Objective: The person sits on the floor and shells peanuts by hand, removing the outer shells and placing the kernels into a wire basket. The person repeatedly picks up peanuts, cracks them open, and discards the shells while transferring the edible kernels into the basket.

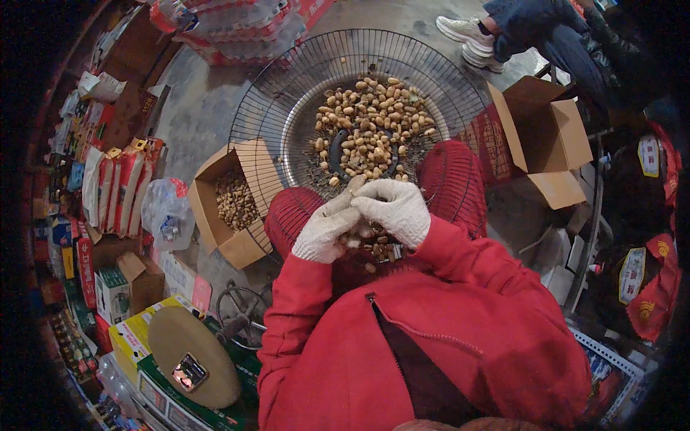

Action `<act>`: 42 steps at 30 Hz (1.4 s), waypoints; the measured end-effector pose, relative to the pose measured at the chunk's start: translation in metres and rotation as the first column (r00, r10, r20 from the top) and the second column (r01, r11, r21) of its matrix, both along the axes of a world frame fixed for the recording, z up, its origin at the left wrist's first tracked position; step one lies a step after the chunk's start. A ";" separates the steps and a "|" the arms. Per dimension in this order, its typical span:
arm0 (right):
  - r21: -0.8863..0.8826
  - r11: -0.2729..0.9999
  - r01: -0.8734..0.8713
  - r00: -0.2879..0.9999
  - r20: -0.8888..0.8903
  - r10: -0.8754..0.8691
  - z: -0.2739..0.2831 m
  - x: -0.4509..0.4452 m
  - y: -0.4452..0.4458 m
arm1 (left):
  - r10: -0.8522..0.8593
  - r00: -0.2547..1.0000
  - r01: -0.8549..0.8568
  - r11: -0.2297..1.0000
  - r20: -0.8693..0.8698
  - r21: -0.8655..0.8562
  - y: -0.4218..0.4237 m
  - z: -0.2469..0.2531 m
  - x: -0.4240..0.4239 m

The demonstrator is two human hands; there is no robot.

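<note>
Both hands wear white knitted gloves and meet at the fingertips above the near part of a wide, round wire grille (253, 102). My left hand (329, 226) is palm up with bent fingers; pale lumps show beneath it, too unclear to identify. My right hand (396, 207) curls over the left fingertips, thumb and forefinger drawn together. Whether a peanut is pinched between them is hidden. Unshelled peanuts (385, 102) are heaped on the grille around its black centre ring (335, 153). Through the wires shows a shiny metal basin (288, 124). The grille extends over my knees.
An open cardboard box (207, 215) of small peanuts stands left. Another open carton (574, 134) is at right. Shrink-wrapped bottles (242, 32) are stacked ahead, near a seated person's shoes (466, 40). A phone (190, 372) lies on a round seat (215, 334) at lower left.
</note>
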State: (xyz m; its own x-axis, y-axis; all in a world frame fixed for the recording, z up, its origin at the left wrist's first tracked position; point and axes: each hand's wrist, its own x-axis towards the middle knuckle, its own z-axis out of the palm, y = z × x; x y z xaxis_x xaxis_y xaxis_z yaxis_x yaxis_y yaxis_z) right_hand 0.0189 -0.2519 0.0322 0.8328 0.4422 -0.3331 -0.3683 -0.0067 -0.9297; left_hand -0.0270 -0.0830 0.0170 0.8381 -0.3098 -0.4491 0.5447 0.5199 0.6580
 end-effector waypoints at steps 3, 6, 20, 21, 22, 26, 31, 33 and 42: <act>0.000 1.000 0.001 1.000 -0.009 -0.001 -0.001 -0.001 0.000 | 0.024 1.000 -0.024 0.999 -0.012 -0.028 0.002 -0.003 0.000; 0.014 1.000 0.028 0.992 -0.122 -0.026 0.003 0.003 -0.003 | 0.040 0.999 -0.042 0.998 -0.023 -0.055 0.002 -0.006 0.003; -0.300 0.954 0.013 0.928 0.358 0.100 -0.012 0.011 0.003 | -0.002 0.995 -0.037 0.920 0.099 0.391 -0.012 -0.003 0.001; -0.276 0.960 0.035 0.925 0.372 0.074 -0.012 0.010 0.004 | -0.009 0.995 -0.028 0.923 0.094 0.383 -0.011 -0.001 0.002; -0.253 0.966 0.057 0.922 0.385 0.046 -0.013 0.010 0.005 | -0.015 0.996 -0.020 0.927 0.090 0.375 -0.010 0.001 0.002; 0.050 0.995 0.082 0.967 0.237 -0.092 -0.014 0.008 0.007 | 0.070 0.989 -0.096 0.974 0.133 0.207 -0.016 0.019 0.002; 0.534 0.703 0.469 0.873 -0.399 -0.279 0.034 0.050 -0.022 | 0.100 0.978 -0.119 0.988 0.181 0.096 0.001 0.010 -0.012; 0.898 0.415 0.148 0.985 -0.173 0.021 0.022 0.078 -0.066 | 0.179 0.966 -0.194 0.979 0.185 0.066 -0.006 0.006 -0.008; -0.063 0.659 0.749 0.553 0.608 -0.570 0.067 0.085 -0.184 | 0.271 0.957 -0.265 0.962 0.108 -0.067 -0.001 -0.005 -0.004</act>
State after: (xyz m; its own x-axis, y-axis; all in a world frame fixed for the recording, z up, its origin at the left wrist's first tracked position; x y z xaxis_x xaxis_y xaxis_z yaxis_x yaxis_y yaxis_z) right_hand 0.1038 -0.4357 0.0995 0.9131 -0.3468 0.2143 0.1300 -0.2505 -0.9593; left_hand -0.0306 -0.0843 0.0118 0.9384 -0.0867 -0.3345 0.3032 0.6712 0.6764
